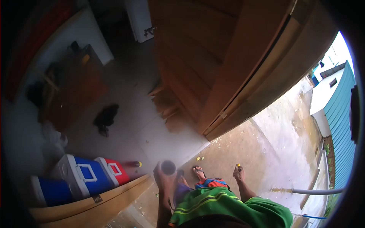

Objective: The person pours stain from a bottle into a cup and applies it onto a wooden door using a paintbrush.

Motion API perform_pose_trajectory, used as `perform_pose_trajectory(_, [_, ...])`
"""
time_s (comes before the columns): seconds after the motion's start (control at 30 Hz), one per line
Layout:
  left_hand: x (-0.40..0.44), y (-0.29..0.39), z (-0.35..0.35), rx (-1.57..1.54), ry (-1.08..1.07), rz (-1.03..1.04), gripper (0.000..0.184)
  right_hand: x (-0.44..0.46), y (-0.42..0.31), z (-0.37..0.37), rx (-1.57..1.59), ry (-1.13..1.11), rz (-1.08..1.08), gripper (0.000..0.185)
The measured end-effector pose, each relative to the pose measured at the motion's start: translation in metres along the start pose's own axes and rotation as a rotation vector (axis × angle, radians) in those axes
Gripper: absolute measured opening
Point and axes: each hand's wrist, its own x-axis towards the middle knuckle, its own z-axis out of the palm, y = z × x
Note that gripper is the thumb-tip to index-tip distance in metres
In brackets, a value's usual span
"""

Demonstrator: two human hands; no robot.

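My left hand is held low in front of me at the doorway. Its fingers are wrapped round a dark, round cup-like object, whose exact kind is blurred. Off to the right, over the wet ground outside, my right hand is closed on a small yellow-tipped object; most of it is hidden by the fingers. Between the hands show a sandalled foot and green clothing with yellow stripes.
A wooden door stands ajar ahead. Blue and red cooler boxes line the floor at left, beside a yellow-capped bottle. A dark item lies on the tiles. Outside, a grey pipe juts in.
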Motion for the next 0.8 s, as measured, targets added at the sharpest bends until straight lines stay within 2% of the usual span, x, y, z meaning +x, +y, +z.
perform_pose_trajectory(0.07, [0.016, -0.009, -0.008, -0.027, 0.002, 0.056, 0.085, -0.016, -0.015, 0.011, 0.128, 0.002, -0.007, 0.026])
perform_pose_trajectory(0.1, [0.024, -0.008, -0.014, -0.032, -0.028, 0.059, 0.087, -0.024, -0.028, 0.019, 0.056, 0.05, -0.03, 0.025])
perform_pose_trajectory(0.2, [0.046, 0.002, -0.044, 0.027, -0.088, 0.115, 0.093, -0.003, -0.009, 0.052, -0.073, 0.124, -0.436, 0.028])
perform_pose_trajectory(0.3, [0.06, 0.006, -0.066, 0.045, -0.081, 0.178, 0.096, -0.03, -0.048, 0.07, -0.297, 0.177, -0.585, 0.028])
perform_pose_trajectory(0.4, [0.07, 0.011, -0.088, 0.141, -0.032, 0.238, 0.101, -0.031, -0.058, 0.086, 0.028, -0.023, -0.368, 0.027])
perform_pose_trajectory(0.43, [0.075, 0.011, -0.094, 0.148, -0.028, 0.247, 0.102, -0.031, -0.06, 0.091, 0.114, -0.064, -0.356, 0.026])
perform_pose_trajectory(0.57, [0.091, 0.023, -0.117, 0.144, 0.018, 0.227, 0.102, -0.027, -0.063, 0.105, 0.15, -0.072, -0.399, 0.025])
perform_pose_trajectory(0.63, [0.103, 0.021, -0.12, 0.163, 0.046, 0.264, 0.094, -0.024, -0.057, 0.105, 0.144, -0.071, -0.38, 0.023])
perform_pose_trajectory(0.73, [0.126, 0.023, -0.119, 0.16, 0.059, 0.285, 0.09, -0.021, -0.032, 0.099, 0.171, -0.126, -0.261, 0.026])
perform_pose_trajectory(0.8, [0.14, 0.025, -0.116, 0.155, 0.054, 0.276, 0.09, -0.028, -0.017, 0.093, 0.005, -0.084, -0.124, 0.028])
